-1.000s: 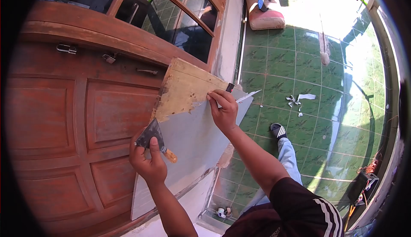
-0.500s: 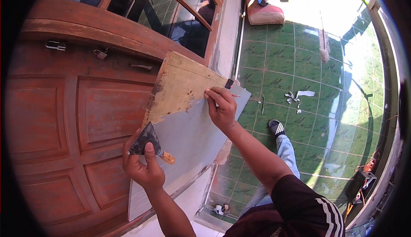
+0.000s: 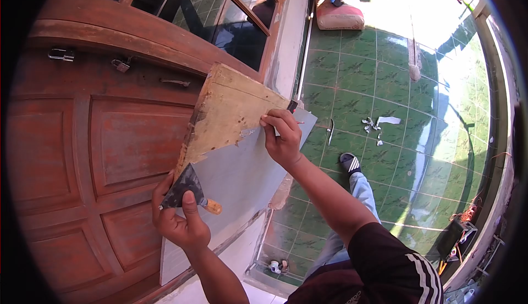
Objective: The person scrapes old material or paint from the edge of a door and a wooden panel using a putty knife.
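Note:
My left hand (image 3: 184,224) grips a scraper (image 3: 185,186) with a dark triangular blade and a short wooden handle, thumb across the blade. Its fingers are at the left edge of a tilted board (image 3: 236,103). The upper part of that board is bare yellowish wood; a grey surface layer (image 3: 231,164) covers the lower part, with a ragged border between them. At this border my right hand (image 3: 283,139) is closed, thumb and fingertips pinched against the board. A small reddish tip shows beside its knuckles; what the fingers hold is hidden. A small black piece (image 3: 292,106) sits at the board's right edge.
Left of the board is a reddish wooden door (image 3: 132,144) with padlocks (image 3: 120,65). White scraps (image 3: 389,120) lie on the green tiled floor (image 3: 352,78). A filled sack (image 3: 340,14) rests at the back, and a dark box with wires (image 3: 459,232) stands at right.
The view has shifted slightly. My left hand and the scraper have moved a little down and left, while my right hand stays pinched at the ragged border.

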The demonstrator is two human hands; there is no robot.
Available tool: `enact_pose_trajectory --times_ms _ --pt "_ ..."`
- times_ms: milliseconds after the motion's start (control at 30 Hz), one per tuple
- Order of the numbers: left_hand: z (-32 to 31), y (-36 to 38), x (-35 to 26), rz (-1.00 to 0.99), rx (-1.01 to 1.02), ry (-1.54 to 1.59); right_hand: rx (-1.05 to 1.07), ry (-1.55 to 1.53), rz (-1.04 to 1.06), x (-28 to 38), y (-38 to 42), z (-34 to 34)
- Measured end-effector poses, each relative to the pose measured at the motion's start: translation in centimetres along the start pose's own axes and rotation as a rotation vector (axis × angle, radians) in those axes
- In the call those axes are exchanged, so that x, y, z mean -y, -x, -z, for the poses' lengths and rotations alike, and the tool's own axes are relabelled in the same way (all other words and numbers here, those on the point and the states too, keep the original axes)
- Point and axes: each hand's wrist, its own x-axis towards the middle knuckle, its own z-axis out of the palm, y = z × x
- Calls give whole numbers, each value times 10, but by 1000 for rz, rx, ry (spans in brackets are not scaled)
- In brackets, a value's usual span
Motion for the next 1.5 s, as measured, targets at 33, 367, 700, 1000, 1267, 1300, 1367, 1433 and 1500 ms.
enact_pose_trajectory --times_ms 33,367,700,1000,1267,1300,1367,1433,1500 --pt "0 0 0 -3 1 -5 -7 -3 -12 1 1 -1" --pt "-1 1 3 -8 -10 -46 0 -4 -86 6 4 -3" --pt "1 1 5 18 -19 -63 16 -42 -177 5 2 5" --pt "0 1 1 37 -18 14 89 96 135 -3 -10 14" --pt "0 1 2 16 -21 -37 149 35 80 -7 -16 15" --pt "0 2 1 28 -23 -50 121 1 -26 -2 -13 15" --pt "0 0 1 51 -28 -75 68 -68 -235 6 -7 11" --pt "0 -1 0 32 -30 -80 3 -65 -287 12 -5 9" --pt "0 -1 0 29 -30 -86 -20 -54 -279 14 -3 8"
